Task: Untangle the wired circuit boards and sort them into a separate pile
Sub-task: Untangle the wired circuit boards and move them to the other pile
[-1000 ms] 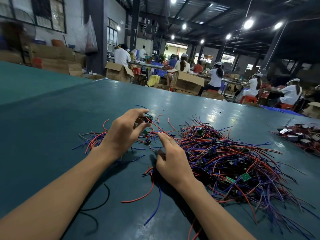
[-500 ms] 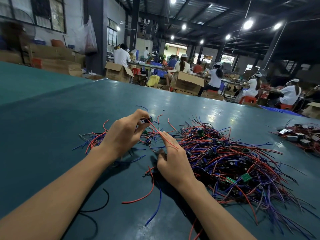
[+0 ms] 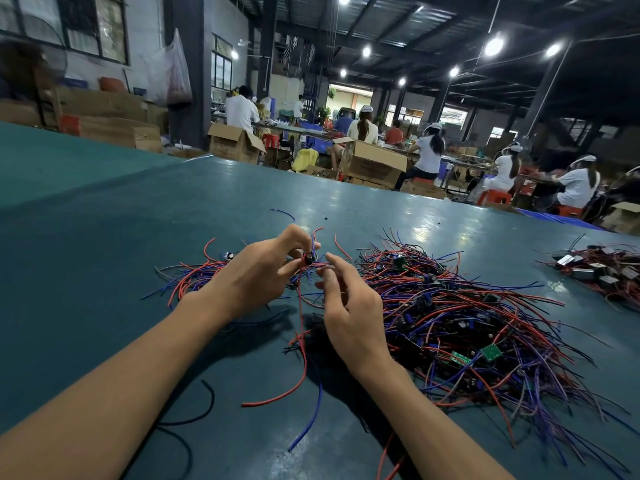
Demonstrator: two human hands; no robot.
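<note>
Pinching a small wired circuit board (image 3: 308,258) between thumb and forefinger, a worker's left hand (image 3: 256,271) holds it just above the desk (image 3: 104,237). The board sits between a thin sorted pile (image 3: 194,275) on the left and the big tangled heap (image 3: 467,317) on the right. The right hand (image 3: 349,306) hovers just beside the board, forefinger stretched toward it and the other fingers half curled; whether that grip has caught a wire cannot be told.

The piece looks very light. The board itself is probably stiff, while its red and blue leads are soft and springy and likely to snag on their neighbours. The solder joints are probably the weak point, so the safer hold is on the board's edges, with each lead eased out of the knot, not tugged. Green boards (image 3: 491,352) show deep in the heap, well wrapped in wire.

The desk is a broad teal surface, smooth enough to mirror the ceiling lamps (image 3: 493,46). A loose red wire (image 3: 298,386) and a black wire (image 3: 204,410) lie near the forearms. Another heap of wired parts (image 3: 602,268) sits at the far right edge. Beyond the desk is a dim workshop hall with open cardboard boxes (image 3: 235,142) and seated workers (image 3: 429,150) in white at long benches.
</note>
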